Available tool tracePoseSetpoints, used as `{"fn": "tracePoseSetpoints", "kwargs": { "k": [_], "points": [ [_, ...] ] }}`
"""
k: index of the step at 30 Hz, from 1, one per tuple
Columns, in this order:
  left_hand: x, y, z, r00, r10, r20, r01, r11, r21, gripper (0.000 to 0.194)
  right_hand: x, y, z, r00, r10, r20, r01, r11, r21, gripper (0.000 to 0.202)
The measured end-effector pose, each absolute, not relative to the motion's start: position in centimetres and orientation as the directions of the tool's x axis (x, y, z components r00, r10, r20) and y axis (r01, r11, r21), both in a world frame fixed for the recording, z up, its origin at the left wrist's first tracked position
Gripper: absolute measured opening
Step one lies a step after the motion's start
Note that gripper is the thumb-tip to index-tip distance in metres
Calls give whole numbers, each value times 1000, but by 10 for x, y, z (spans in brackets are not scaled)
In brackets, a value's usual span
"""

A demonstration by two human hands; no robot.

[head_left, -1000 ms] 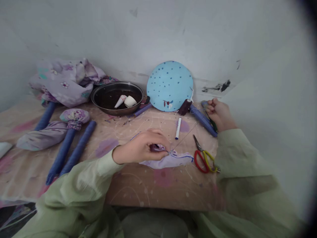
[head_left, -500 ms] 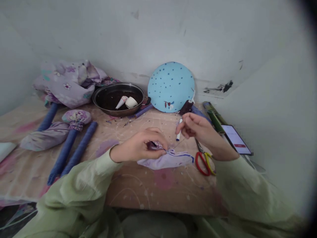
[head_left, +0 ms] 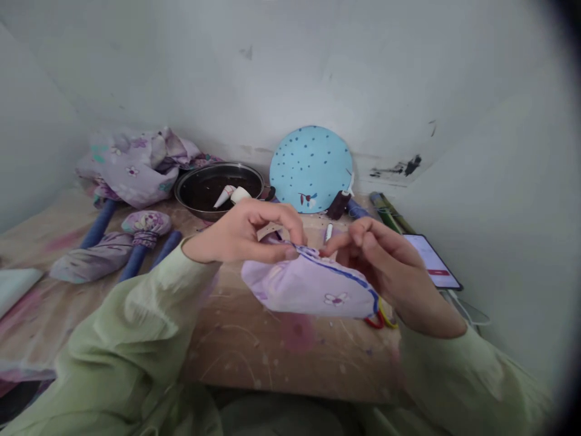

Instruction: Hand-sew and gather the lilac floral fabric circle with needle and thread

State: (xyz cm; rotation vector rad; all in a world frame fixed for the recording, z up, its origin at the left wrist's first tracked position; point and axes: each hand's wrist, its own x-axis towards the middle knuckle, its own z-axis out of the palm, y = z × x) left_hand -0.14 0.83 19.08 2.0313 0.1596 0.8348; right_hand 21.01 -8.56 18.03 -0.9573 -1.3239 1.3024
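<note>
Your left hand (head_left: 247,233) is pinching cloth (head_left: 313,289); scissors (head_left: 374,325) are mostly hiding; whether your right hand (head_left: 399,272) is gripping anything, I can't tell.

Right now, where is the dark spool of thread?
In the head view, the dark spool stands right of centre, near the wall, at the lower right edge of the blue dotted disc.

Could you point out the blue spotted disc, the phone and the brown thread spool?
Disc (head_left: 311,166): head view, middle.
Phone (head_left: 430,259): head view, screen.
Spool (head_left: 338,206): head view, wound thread.
</note>
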Motion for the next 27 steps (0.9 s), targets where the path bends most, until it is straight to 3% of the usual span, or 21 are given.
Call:
{"fn": "tracePoseSetpoints", "kwargs": {
  "k": [9, 17, 23, 27],
  "points": [
    [19, 14, 214, 835, 307, 457, -284, -472, 835, 10, 207, -116, 194, -147, 953, 266, -188, 237, -953, 16],
    [25, 12, 207, 797, 286, 532, -320, -547, 773, 13, 201, -131, 184, -147, 942, 303, -194, 272, -942, 16],
    [27, 9, 193, 544, 488, 683, -249, -683, 686, 30, 200, -132, 179, -122, 931, 343, -157, 323, -933, 15],
    [28, -2, 185, 535, 604, 590, -107, -644, 757, 25, 199, -129, 168, -105, 942, 320, -123, 307, -944, 13]
  ]
}}
